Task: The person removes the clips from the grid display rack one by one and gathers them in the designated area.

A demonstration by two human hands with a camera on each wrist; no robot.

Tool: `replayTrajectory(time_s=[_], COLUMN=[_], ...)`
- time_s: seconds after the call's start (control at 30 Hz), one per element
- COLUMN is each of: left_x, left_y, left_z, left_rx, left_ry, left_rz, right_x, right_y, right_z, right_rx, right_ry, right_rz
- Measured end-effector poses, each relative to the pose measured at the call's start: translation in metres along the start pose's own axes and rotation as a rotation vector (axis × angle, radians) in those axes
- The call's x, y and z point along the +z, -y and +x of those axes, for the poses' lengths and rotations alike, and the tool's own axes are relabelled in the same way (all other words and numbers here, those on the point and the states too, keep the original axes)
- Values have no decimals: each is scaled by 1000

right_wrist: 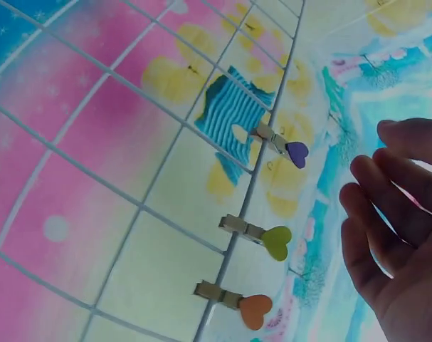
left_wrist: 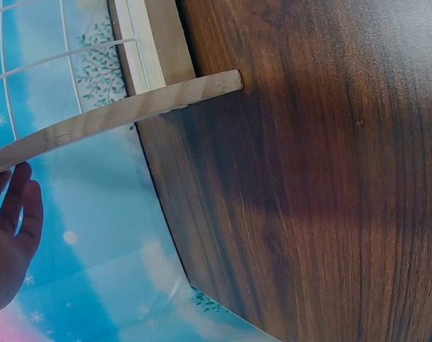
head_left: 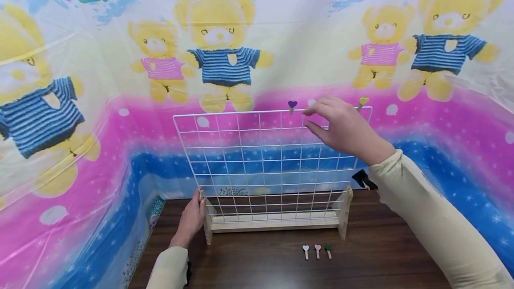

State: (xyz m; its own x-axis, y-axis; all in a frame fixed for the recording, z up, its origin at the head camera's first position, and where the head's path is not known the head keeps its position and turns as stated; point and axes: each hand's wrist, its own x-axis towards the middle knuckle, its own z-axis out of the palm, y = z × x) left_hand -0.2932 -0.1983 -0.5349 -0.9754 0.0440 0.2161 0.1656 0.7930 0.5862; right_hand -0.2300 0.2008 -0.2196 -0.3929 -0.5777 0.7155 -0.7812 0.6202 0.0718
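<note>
A white wire grid (head_left: 260, 160) stands upright in a wooden base (head_left: 277, 222). My left hand (head_left: 192, 217) holds the base's left side piece; in the left wrist view its fingertips (left_wrist: 32, 206) touch that wooden edge (left_wrist: 123, 107). My right hand (head_left: 343, 124) is beside the grid's top wire, thumb and fingers apart, holding nothing visible. Heart clothespins are clipped along this wire: purple (right_wrist: 280, 144), yellow-green (right_wrist: 258, 237) and orange (right_wrist: 237, 303) in the right wrist view. The head view shows a purple one (head_left: 292, 105) and a yellow one (head_left: 363, 101); the orange one is not visible there.
White (head_left: 306, 252), pink (head_left: 318, 251) and dark green (head_left: 329, 251) heart clothespins lie on the dark wooden table (head_left: 257, 266) before the base. A bear-print cloth (head_left: 297, 48) hangs behind and at both sides. A black object (head_left: 364, 179) is near the right sleeve.
</note>
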Motion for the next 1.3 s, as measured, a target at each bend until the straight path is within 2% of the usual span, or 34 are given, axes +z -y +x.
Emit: replayTrajectory(time_s=[0.1, 0.23, 0.33, 0.47, 1.0, 1.3], left_x=[0, 1, 1, 1, 2, 1], left_y=[0, 2, 3, 4, 2, 3], left_z=[0, -1, -1, -1, 2, 1], left_rx=[-3, -5, -7, -9, 18, 11], left_ry=[5, 9, 3, -6, -28, -33], left_rz=[-3, -4, -3, -3, -8, -3], right_x=[0, 4, 11, 20, 32, 32], right_y=[-1, -7, -14, -20, -24, -23], right_z=[14, 26, 32, 35, 40, 41], right_rx=[22, 135, 210, 261, 336, 334], right_ry=[17, 127, 207, 252, 254, 218], right_rz=[-50, -101, -114, -104, -31, -20])
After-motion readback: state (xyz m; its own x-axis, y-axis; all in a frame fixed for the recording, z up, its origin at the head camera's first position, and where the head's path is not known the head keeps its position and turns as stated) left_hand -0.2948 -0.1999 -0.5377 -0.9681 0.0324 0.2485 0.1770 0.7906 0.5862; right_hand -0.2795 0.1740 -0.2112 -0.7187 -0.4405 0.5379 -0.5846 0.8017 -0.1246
